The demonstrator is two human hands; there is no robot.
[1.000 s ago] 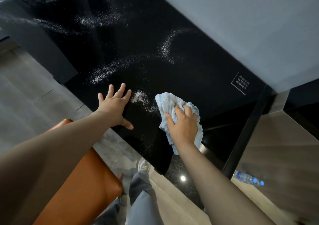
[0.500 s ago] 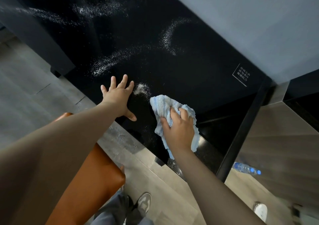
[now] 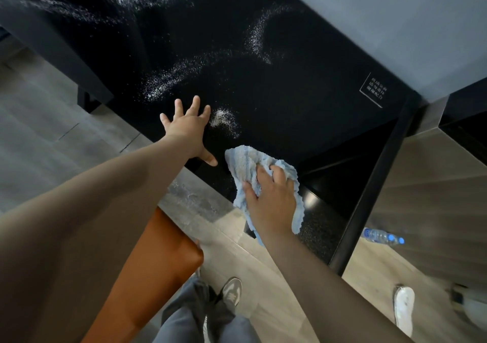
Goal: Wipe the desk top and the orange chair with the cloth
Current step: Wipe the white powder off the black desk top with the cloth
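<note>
The glossy black desk top carries streaks of white powder, with a small heap just right of my left hand. That hand lies flat on the desk near its front edge, fingers spread, holding nothing. My right hand presses a crumpled light-blue cloth onto the desk's front edge, part of the cloth hanging over it. The orange chair stands below my left forearm, mostly hidden by it.
A white printed label marks the desk's far right corner. A black desk leg runs down at right. On the wooden floor lie a plastic water bottle and a white shoe. My own legs and shoe are below.
My right hand has dragged the cloth back toward the desk's front edge, so it now overhangs it. The view has drawn back, showing more floor. My left hand stays planted.
</note>
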